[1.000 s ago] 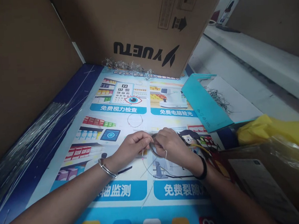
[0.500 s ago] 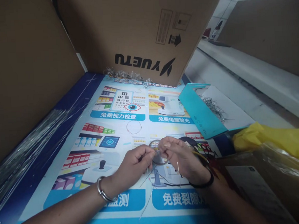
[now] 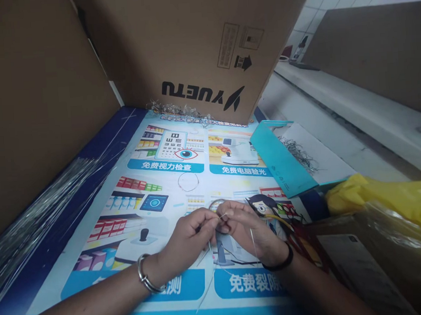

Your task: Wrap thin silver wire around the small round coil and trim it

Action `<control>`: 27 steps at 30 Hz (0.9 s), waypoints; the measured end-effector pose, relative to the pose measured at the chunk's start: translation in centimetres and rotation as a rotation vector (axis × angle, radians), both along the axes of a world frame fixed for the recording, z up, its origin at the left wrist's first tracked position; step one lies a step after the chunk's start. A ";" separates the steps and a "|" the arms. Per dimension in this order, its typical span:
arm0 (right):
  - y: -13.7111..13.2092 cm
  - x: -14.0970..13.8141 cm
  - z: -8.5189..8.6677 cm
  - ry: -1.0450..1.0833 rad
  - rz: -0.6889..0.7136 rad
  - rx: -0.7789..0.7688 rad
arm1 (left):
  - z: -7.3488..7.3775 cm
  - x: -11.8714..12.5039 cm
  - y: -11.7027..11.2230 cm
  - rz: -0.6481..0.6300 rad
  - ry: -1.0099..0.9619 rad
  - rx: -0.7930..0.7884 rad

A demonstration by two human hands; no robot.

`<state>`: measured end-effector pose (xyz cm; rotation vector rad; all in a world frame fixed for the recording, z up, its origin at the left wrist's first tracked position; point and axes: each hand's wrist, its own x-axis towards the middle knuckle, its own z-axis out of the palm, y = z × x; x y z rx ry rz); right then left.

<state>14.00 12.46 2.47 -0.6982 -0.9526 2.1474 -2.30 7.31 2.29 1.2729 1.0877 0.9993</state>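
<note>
Just in front of me over the printed table sheet, my left hand (image 3: 198, 228) pinches a thin wire (image 3: 222, 216) between thumb and forefinger. Touching close beside it, my right hand (image 3: 246, 224) is closed on the same wire, its fingertips meeting the left ones. Loose strands (image 3: 212, 276) hang down below the left fingers, and another light strand (image 3: 253, 244) drops from the right hand. Behind the fingers shows the rim of a round, ring-like object (image 3: 216, 203), mostly hidden. A small loop of wire (image 3: 188, 181) lies flat on the sheet beyond my hands.
A bundle of long silvery wires (image 3: 56, 205) lies at the left. Tangled clear pieces (image 3: 179, 111) line the foot of a large cardboard box (image 3: 189, 44). To the right are a turquoise open box (image 3: 284, 160) with wire bits (image 3: 299, 153), yellow plastic (image 3: 377, 197) and red-and-yellow-handled pliers (image 3: 301, 242).
My right hand has lowered and its fingers have come onto the wire by my left fingertips. The ring-like object is more covered. The view has tilted slightly.
</note>
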 end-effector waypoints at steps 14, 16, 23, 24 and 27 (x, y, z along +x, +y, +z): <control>-0.2 -0.2 0.2 -0.045 0.014 -0.027 | 0.6 0.1 0.1 -0.012 0.031 0.004; -0.2 -0.2 0.1 -0.054 0.007 -0.014 | 0.3 0.0 0.1 -0.013 0.008 -0.013; -0.3 0.3 -0.2 -0.177 -0.059 0.219 | -0.4 0.0 0.6 -0.042 -0.135 -0.141; -0.3 0.4 -0.2 -0.202 -0.069 0.265 | -0.4 0.0 0.7 -0.043 -0.143 -0.141; -0.3 0.8 -0.1 -0.284 -0.113 0.428 | -0.6 -0.1 0.8 -0.051 -0.154 -0.131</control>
